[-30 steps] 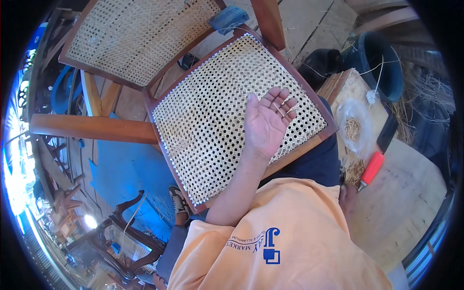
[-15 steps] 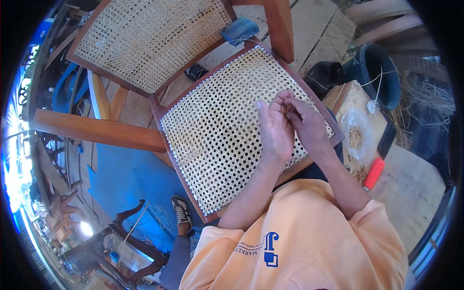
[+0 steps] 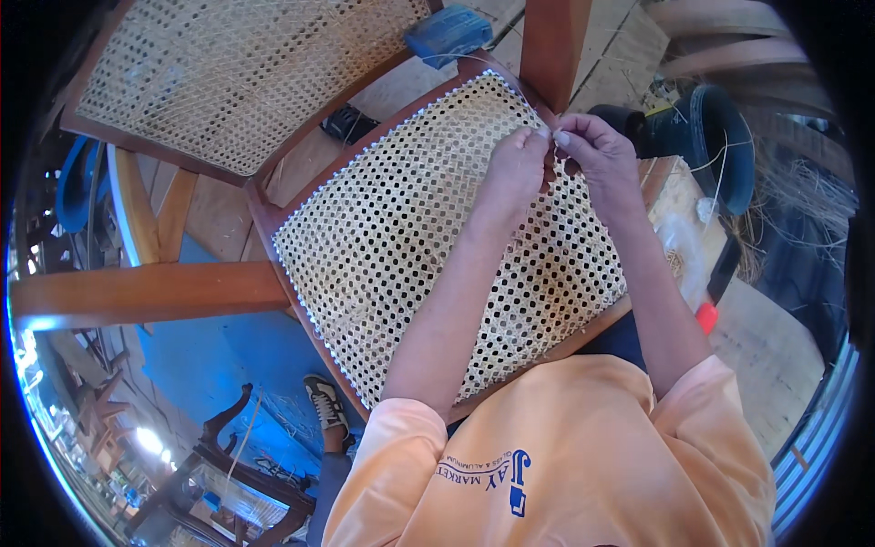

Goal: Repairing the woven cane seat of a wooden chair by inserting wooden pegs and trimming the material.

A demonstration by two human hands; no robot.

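Observation:
A reddish-brown wooden chair has a woven cane seat point(image 3: 401, 237) and a cane backrest point(image 3: 264, 82). At the seat's right edge, near its far corner, my left hand point(image 3: 515, 173) and my right hand point(image 3: 603, 169) meet, fingertips pinched close together. Whatever lies between the fingers is too small to make out. Tiny white loops line the seat's edge. A thin pale strand curves from beside a blue block point(image 3: 448, 36) at the far corner along the frame toward my hands.
Right of the chair are a wooden block point(image 3: 670, 182), a clear plastic bag point(image 3: 676, 242), a red-handled tool point(image 3: 706, 317) and a dark bucket point(image 3: 720, 150). A wooden chair leg point(image 3: 155, 290) juts out left. A dark carved chair frame point(image 3: 219, 465) stands lower left.
Both hands have moved away from me, from above the seat to its right edge near the far corner. The view has shifted, and the chair sits further left in it.

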